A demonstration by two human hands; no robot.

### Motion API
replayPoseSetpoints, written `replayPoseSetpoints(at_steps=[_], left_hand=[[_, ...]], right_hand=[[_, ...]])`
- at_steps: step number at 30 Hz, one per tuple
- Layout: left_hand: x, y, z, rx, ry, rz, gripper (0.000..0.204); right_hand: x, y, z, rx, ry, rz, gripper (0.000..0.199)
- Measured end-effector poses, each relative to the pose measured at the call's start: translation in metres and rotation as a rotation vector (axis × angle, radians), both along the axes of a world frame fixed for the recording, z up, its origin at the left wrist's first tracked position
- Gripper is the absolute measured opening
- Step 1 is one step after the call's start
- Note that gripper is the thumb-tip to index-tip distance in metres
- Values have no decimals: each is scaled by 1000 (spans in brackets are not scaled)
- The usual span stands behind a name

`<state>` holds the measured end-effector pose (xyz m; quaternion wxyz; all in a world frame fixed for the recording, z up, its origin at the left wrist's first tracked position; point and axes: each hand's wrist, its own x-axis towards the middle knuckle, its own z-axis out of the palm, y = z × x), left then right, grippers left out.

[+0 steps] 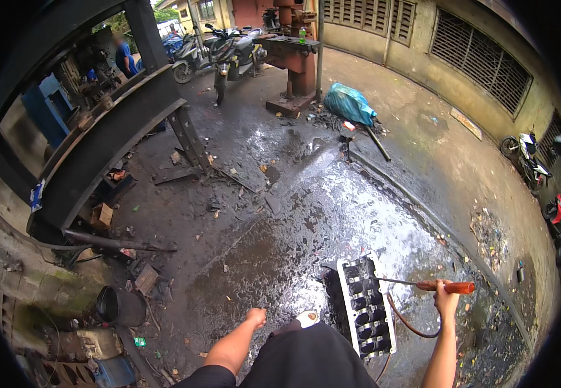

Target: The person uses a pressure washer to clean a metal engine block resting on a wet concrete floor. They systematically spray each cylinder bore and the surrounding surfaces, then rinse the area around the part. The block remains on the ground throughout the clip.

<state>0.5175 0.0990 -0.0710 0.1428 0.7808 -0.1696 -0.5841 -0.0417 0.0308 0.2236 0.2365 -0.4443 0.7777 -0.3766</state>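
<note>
My right hand [447, 302] is wrapped round an orange spray gun [463, 288] with a long thin metal nozzle. The nozzle points left, its tip over the upper part of an engine cylinder head [384, 310]. That part is long, with a pale metal rim and dark openings inside, and sits on the wet floor right of my knees. A brown hose [416, 328] curves between the cylinder head and my right hand. My left hand [256, 317] is closed in a loose fist above the floor, left of my shoe [307, 318], with nothing visible in it.
A raised strip [416, 197] runs along the wet floor's right side. A heavy steel frame [109, 139] and a black bucket [122, 306] stand left. Farther off are a blue bag [349, 103], a machine stand [298, 74], motorcycles [235, 55] and a person [124, 58].
</note>
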Motion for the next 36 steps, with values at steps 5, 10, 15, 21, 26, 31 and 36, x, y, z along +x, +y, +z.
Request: replayPoseSetpoints(at_steps=[5,10,15,21,26,31,36], left_hand=[[-6,47,14,-3,25,51,27],[-4,114,5,-19,-113,188,28],[8,208,-10,32,18,291,19],[-12,236,41,202,-100,149,23],[-12,230,43,173,-21,229,22],[18,208,27,87,51,356,21],[43,185,36,23,-20,341,25]], right_hand=[[-14,6,0,-82,28,62,18],[-21,6,1,-143,70,133,19],[-35,11,3,-61,282,160,31],[-21,15,20,-41,236,137,26],[-15,11,18,-47,226,145,25],[-14,13,11,-48,221,157,24],[-7,9,9,-37,192,139,24]])
